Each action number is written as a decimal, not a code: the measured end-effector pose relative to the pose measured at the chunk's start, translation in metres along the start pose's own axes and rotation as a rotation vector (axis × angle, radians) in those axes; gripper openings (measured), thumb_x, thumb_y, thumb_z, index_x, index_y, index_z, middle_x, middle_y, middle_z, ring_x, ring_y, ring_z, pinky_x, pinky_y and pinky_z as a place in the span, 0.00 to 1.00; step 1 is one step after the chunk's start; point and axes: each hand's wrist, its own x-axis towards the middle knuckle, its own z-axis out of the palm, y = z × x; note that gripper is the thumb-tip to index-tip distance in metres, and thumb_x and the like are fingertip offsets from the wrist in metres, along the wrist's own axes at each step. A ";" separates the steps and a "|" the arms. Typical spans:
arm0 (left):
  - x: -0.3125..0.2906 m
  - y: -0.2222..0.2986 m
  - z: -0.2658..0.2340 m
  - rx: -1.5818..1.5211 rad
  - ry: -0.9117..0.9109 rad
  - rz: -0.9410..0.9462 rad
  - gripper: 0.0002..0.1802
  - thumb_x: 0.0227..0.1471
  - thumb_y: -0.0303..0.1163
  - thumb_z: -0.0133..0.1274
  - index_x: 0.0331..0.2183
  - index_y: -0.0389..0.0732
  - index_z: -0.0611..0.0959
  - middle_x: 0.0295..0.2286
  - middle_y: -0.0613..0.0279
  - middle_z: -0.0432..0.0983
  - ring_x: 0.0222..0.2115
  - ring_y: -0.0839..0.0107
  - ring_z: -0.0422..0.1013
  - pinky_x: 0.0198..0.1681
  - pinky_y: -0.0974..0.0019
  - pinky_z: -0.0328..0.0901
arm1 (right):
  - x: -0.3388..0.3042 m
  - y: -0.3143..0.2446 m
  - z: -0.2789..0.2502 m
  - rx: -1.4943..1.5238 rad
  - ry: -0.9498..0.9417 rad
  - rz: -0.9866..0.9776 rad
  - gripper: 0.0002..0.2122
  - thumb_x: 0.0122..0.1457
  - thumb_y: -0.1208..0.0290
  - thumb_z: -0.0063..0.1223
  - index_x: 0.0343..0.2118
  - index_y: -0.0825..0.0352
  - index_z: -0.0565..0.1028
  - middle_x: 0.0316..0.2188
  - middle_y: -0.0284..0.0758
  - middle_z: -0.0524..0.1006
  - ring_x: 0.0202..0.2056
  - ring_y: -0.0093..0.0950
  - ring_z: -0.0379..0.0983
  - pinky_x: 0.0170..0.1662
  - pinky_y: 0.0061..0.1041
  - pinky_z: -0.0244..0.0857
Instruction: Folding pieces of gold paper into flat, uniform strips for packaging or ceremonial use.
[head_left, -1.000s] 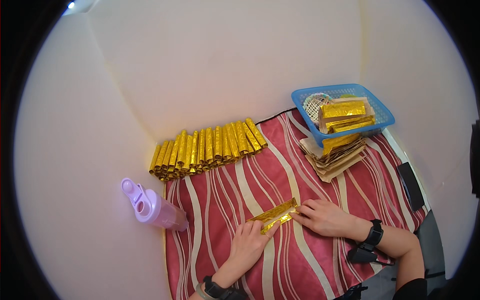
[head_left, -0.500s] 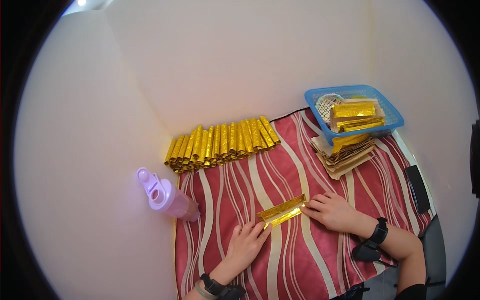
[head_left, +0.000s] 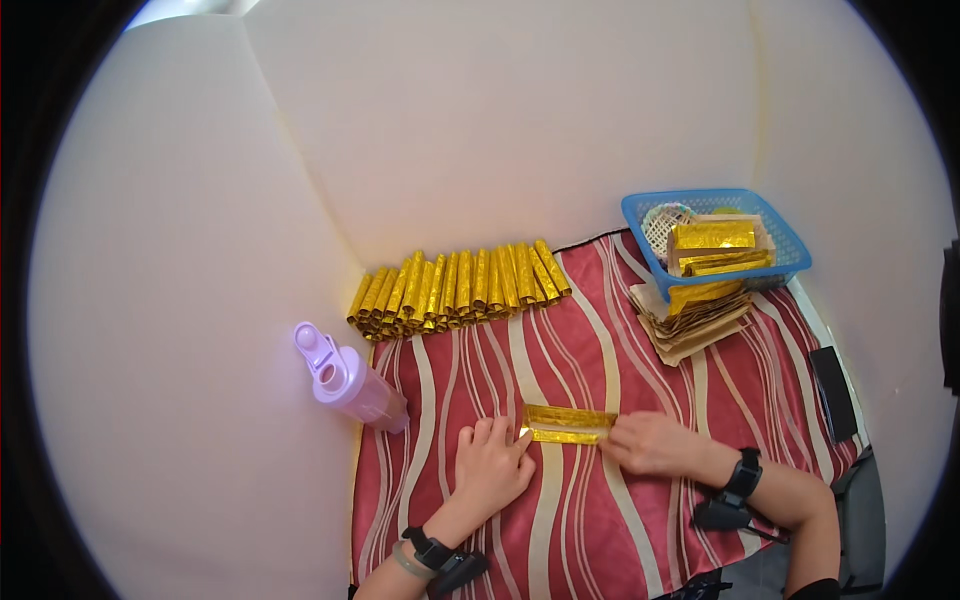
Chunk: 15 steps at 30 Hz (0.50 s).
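A strip of gold foil paper (head_left: 570, 419) lies on the cloth before me, its long edges folded inward with a pale band between them. My left hand (head_left: 494, 464) is at its left end, fingers curled and the thumb side touching the corner. At the right end, the bent fingers of my right hand (head_left: 655, 443) close on the edge; their tips are partly hidden. Behind the strip, a pile of rolled gold paper tubes (head_left: 460, 285) lies along the wall. A stack of loose gold and brown paper sheets (head_left: 695, 325) sits at the far right.
A blue plastic basket (head_left: 790, 262) with more gold paper and a small woven item stands at the back right. On the left, a lilac shaker bottle (head_left: 362, 390) leans outward. A black phone-like slab (head_left: 833, 394) lies by the right edge. Red striped cloth (head_left: 590, 520) covers the table.
The strip has turned to lie nearly level across the view. My left hand has moved up slightly and its fingers are more curled; my right hand has shifted slightly down. The view has tilted a little.
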 end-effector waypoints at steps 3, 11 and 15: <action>0.015 0.015 0.006 -0.074 -0.035 -0.096 0.18 0.46 0.38 0.58 0.40 0.43 0.83 0.35 0.63 0.69 0.40 0.64 0.63 0.40 0.59 0.56 | 0.004 -0.034 0.005 0.083 0.100 -0.010 0.07 0.45 0.73 0.51 0.28 0.68 0.73 0.23 0.30 0.70 0.28 0.26 0.71 0.30 0.23 0.68; 0.035 -0.003 0.016 -0.427 -0.265 0.235 0.27 0.48 0.39 0.57 0.52 0.49 0.77 0.49 0.66 0.66 0.48 0.59 0.57 0.52 0.56 0.51 | 0.007 -0.011 -0.014 0.384 0.278 0.453 0.10 0.53 0.74 0.51 0.39 0.65 0.75 0.27 0.33 0.75 0.32 0.31 0.74 0.33 0.30 0.69; 0.046 -0.005 0.019 -0.501 -0.268 0.407 0.24 0.49 0.35 0.56 0.51 0.51 0.78 0.50 0.67 0.66 0.48 0.59 0.57 0.53 0.56 0.51 | -0.002 0.017 0.001 0.536 0.238 0.609 0.10 0.55 0.74 0.51 0.41 0.65 0.75 0.32 0.35 0.77 0.36 0.34 0.73 0.38 0.32 0.69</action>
